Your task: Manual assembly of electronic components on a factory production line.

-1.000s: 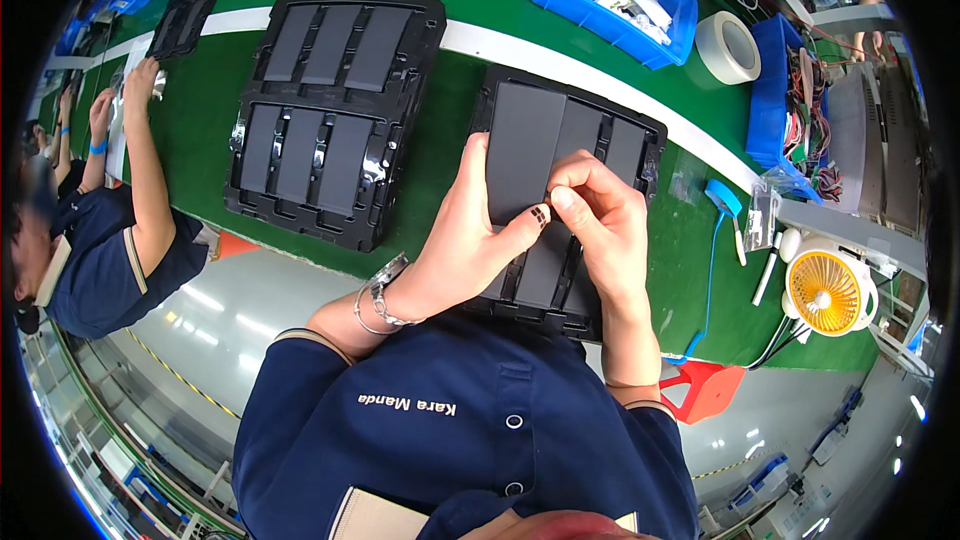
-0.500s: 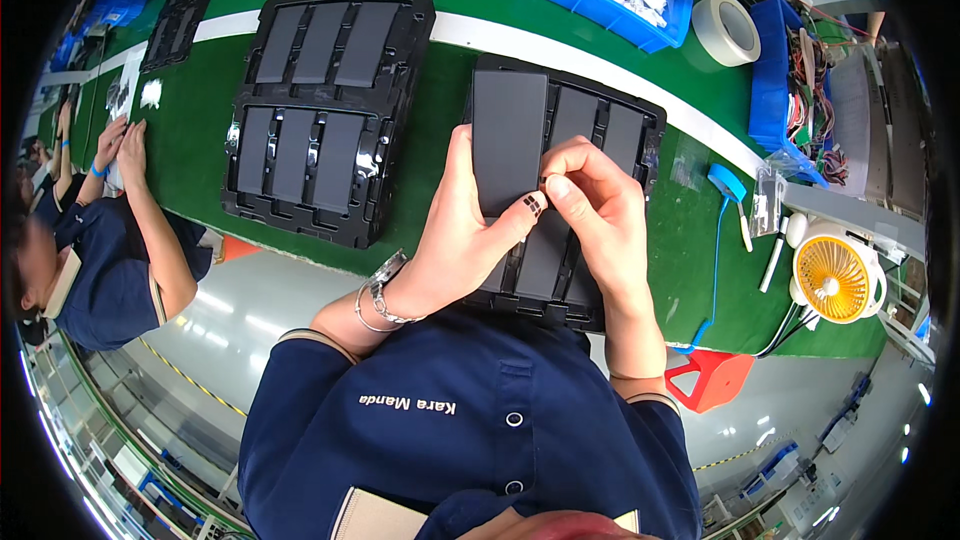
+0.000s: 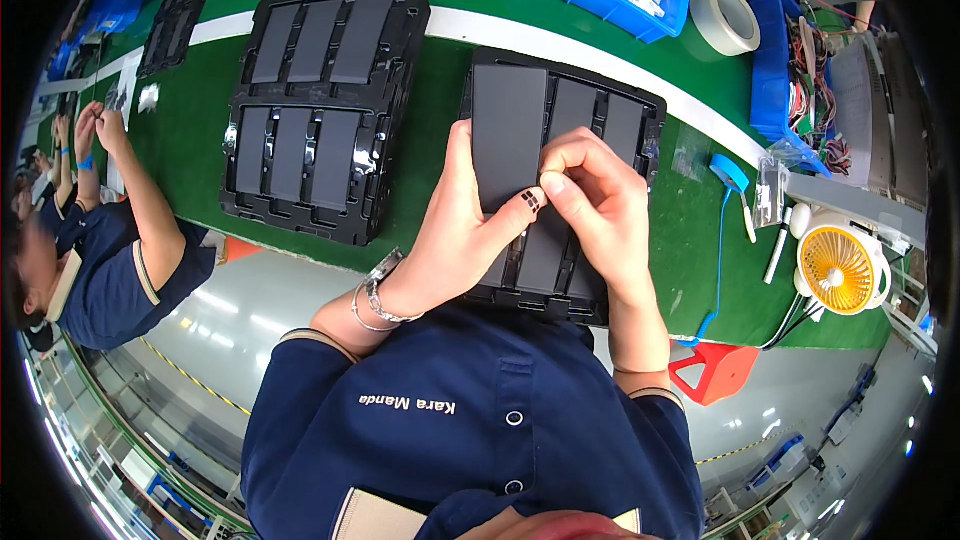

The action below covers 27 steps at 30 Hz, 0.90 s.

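Note:
My left hand [image 3: 450, 225] is closed round a flat, dark grey rectangular block [image 3: 508, 135], held tilted over a black tray [image 3: 655, 130]. Several tiny black square pads [image 3: 530, 201] stick to my left thumb. At the block's lower right corner, my right hand [image 3: 605, 210] pinches with thumb and forefinger; whatever sits between those fingertips is hidden. More grey blocks [image 3: 570, 120] of the same kind lie in the tray's slots beneath my hands.
To the left lies another black tray [image 3: 300, 100] filled with similar blocks. Blue bins [image 3: 600, 0], a tape roll [image 3: 725, 20], a blue-headed tool [image 3: 729, 173] and a yellow-white fan [image 3: 838, 272] stand to the right. A co-worker [image 3: 130, 250] is at the far left.
My right fingertips have shifted slightly at the block's corner, and the small dark piece seen between them no longer shows. The co-worker's hands have moved left and up.

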Tool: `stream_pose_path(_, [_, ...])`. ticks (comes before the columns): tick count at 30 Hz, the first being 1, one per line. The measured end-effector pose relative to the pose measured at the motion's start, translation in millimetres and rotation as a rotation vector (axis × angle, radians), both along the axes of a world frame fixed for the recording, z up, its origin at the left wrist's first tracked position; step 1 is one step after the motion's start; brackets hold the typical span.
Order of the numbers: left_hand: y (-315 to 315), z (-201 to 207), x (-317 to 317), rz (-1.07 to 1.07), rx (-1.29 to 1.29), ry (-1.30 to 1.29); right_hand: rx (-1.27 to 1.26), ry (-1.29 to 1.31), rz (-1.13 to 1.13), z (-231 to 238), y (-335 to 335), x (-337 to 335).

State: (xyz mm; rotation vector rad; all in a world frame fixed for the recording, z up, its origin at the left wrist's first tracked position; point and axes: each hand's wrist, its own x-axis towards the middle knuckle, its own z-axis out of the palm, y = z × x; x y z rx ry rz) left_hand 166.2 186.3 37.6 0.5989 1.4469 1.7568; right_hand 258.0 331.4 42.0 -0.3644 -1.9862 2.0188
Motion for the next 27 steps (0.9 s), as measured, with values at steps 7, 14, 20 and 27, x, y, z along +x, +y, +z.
stream_pose_path(7, [-2,12,-6,-0.309,0.16,-1.009,0.059,0.094,-0.277,1,7,-11])
stream_pose_path(14, [4,-7,-5,-0.677,0.338,-1.486,0.099,0.023,-0.244,-11,17,0])
stream_pose_path(20, [4,-9,-6,-0.633,0.326,-1.511,0.133,-0.037,-0.223,-9,17,1])
stream_pose_path(27, [-4,-9,-18,-0.139,-0.088,-0.236,0.715,-0.133,-0.295,-6,49,6])
